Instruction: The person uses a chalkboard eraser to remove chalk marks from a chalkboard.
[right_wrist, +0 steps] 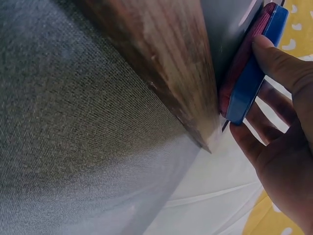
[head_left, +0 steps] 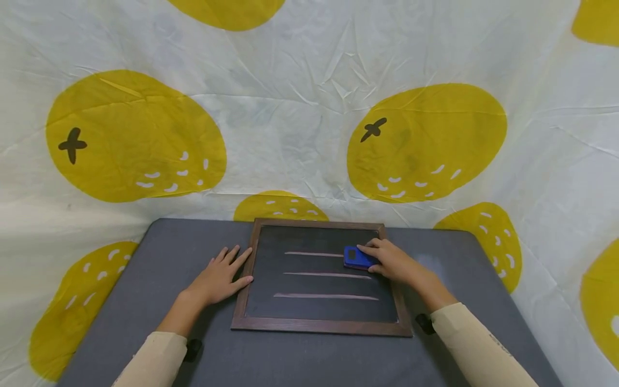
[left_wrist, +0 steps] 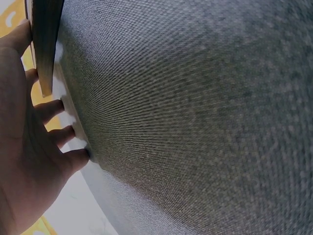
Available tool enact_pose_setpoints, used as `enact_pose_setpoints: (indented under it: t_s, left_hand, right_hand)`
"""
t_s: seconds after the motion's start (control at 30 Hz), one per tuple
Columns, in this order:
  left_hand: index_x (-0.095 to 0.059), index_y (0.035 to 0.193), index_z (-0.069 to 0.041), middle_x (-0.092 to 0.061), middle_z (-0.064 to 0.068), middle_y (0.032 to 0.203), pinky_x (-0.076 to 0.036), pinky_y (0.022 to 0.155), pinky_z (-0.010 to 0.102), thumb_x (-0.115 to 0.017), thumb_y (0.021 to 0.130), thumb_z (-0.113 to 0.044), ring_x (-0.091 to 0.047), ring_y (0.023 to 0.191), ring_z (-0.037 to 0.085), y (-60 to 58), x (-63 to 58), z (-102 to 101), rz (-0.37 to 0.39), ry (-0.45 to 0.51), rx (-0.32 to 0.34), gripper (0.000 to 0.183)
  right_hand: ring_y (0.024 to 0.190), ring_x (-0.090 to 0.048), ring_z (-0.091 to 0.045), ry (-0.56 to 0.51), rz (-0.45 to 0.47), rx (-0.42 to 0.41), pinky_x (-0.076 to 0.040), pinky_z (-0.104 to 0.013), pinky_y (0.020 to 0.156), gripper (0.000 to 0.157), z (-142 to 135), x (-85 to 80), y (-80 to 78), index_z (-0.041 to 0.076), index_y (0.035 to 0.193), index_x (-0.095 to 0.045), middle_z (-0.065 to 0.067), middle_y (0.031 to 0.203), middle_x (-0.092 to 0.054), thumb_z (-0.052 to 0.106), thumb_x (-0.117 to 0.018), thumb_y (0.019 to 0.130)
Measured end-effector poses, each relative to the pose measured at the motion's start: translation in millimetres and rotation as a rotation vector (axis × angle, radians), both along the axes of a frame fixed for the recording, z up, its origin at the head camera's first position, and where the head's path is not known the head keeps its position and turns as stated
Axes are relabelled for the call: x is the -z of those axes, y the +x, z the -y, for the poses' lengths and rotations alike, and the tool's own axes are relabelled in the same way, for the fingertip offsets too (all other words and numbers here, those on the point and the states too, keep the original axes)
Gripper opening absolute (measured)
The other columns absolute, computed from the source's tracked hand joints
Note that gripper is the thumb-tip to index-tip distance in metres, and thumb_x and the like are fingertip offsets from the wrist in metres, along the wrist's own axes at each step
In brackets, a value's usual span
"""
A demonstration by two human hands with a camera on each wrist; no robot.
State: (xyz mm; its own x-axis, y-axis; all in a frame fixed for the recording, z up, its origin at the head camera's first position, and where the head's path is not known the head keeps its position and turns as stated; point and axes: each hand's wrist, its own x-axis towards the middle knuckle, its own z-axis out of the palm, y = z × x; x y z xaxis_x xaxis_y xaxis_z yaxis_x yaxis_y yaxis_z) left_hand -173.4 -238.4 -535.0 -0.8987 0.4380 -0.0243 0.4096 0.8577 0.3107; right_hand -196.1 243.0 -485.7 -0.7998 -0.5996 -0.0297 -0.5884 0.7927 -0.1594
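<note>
A small blackboard (head_left: 319,312) in a brown wooden frame lies on the grey table. Three pale chalk lines (head_left: 326,296) run across it, and the top one stops at a blue eraser (head_left: 357,257). My right hand (head_left: 394,262) grips that eraser between thumb and fingers at the board's upper right. In the right wrist view the eraser (right_wrist: 250,73) shows a dark red pad facing the board. My left hand (head_left: 216,279) has its fingers spread, thumb and index finger touching the left side of the frame. The left wrist view shows the other fingertips (left_wrist: 73,159) on the table.
The grey cloth-covered table (head_left: 300,360) extends around the board. A white curtain (head_left: 285,140) with large yellow fruit shapes hangs behind it and at both sides. Dark wrist straps (head_left: 425,324) show beneath the beige sleeves (head_left: 476,344).
</note>
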Motion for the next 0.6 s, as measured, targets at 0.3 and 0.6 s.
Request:
enact_pose_setpoints:
  t_s: [0.3, 0.6]
  left_hand:
    - [-0.029, 0.165, -0.018, -0.029, 0.027, 0.166, -0.027, 0.113, 0.078, -0.051, 0.103, -0.060, -0.024, 0.151, 0.058, -0.9, 1.9, 3, -0.001, -0.003, 0.009, 0.078]
    - [-0.030, 0.165, -0.018, -0.030, 0.026, 0.166, -0.027, 0.113, 0.078, -0.051, 0.104, -0.059, -0.025, 0.151, 0.057, -0.4, 1.4, 1, 0.004, -0.005, 0.005, 0.077]
  right_hand:
    - [0.109, -0.059, -0.035, -0.009, -0.026, -0.015, -0.052, -0.052, 0.093, 0.064, 4, -0.5, -1.7, -0.002, 0.146, -0.056, -0.020, 0.129, -0.061, 0.018, -0.081, 0.091]
    - [0.109, -0.060, -0.034, 0.034, -0.009, -0.033, -0.052, -0.050, 0.093, 0.064, 26, -5.1, -6.5, 0.000, 0.148, -0.056, -0.020, 0.130, -0.062, 0.021, -0.079, 0.092]
